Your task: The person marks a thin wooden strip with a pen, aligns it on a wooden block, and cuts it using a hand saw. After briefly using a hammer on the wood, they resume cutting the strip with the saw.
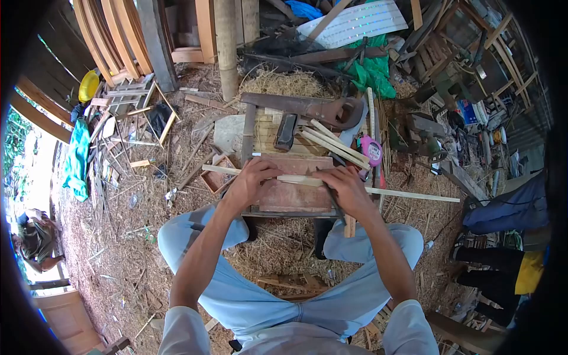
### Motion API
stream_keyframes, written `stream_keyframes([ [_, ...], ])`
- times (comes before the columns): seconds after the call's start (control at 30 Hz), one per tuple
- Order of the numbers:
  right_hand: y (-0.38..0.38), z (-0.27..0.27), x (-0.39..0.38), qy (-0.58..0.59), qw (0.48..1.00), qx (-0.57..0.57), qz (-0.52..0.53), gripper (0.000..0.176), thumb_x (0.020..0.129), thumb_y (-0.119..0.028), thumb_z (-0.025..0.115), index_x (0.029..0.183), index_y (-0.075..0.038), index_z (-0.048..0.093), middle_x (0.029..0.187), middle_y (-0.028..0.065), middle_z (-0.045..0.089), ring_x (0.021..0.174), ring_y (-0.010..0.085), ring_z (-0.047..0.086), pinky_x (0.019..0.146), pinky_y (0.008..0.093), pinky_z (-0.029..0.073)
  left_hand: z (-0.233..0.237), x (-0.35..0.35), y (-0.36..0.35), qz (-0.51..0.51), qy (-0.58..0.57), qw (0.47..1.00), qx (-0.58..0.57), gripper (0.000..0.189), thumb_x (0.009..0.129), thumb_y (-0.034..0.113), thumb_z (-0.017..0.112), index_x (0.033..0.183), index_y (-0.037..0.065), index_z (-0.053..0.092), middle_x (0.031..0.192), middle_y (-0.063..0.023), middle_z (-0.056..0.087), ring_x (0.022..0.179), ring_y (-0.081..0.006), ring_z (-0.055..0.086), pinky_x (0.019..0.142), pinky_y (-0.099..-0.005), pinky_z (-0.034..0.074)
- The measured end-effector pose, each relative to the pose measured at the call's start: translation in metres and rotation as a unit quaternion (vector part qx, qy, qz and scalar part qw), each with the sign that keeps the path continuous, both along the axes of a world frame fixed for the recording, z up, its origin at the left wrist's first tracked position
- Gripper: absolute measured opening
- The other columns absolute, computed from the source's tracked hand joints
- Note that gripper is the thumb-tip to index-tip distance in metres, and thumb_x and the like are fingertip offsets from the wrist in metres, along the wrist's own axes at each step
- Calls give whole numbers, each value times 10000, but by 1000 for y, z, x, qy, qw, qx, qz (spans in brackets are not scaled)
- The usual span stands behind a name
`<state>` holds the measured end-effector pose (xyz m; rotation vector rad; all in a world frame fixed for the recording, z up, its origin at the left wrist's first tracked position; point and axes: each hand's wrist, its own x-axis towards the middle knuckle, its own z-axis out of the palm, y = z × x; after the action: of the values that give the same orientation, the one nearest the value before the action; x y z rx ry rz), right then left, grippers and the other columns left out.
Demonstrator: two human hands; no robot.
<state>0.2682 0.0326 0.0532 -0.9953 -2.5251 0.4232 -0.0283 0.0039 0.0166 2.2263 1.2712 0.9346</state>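
A long, thin wooden strip [414, 194] lies crosswise over a reddish board [296, 198] on a low bench in front of my knees. My left hand [259, 179] is closed on the strip, left of the board's middle. My right hand [344, 188] grips it further right, fingertips turned inward. Between the hands shows a wider pale piece of the wood [300, 180]. A thin dark tool [332, 200] runs under my right fingers; its kind is hidden. Close beyond the hands lie a dark metal block [286, 131], several light wooden sticks [334, 145] and a pink tape measure [371, 150].
A handsaw [307, 109] rests along the bench's far side. Left of the bench sits a small wooden box [218, 175]. Wood shavings and scraps cover the ground [130, 236]. A bamboo post [226, 53] stands ahead, and dark machinery [420, 133] is on the right.
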Motion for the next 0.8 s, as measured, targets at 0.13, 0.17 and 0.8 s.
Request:
stream_keyframes([
  [0.13,0,-1,-2,-9,1000,12,19,366,850,-20,699,1207,-99,691,1054,91,674,992,309,617,884,447,464,2,1,0,2,5,1000,-6,345,793,30,778,1133,43,722,1075,-102,661,1050,-317,599,924,-441,499],
  [0.17,0,3,2,-7,1000,18,9,392,818,-2,701,1198,-97,693,1043,92,664,979,308,615,865,452,477,3,3,0,5,3,1000,-6,345,793,30,778,1133,43,722,1075,-102,661,1050,-317,599,924,-441,499],
  [0.8,-14,-11,4,5,998,52,-23,426,739,6,740,1152,-94,711,1008,83,565,942,291,573,852,445,487,0,12,-2,43,4,999,6,297,725,153,828,998,118,716,1015,-31,639,1057,-256,569,894,-398,418],
])
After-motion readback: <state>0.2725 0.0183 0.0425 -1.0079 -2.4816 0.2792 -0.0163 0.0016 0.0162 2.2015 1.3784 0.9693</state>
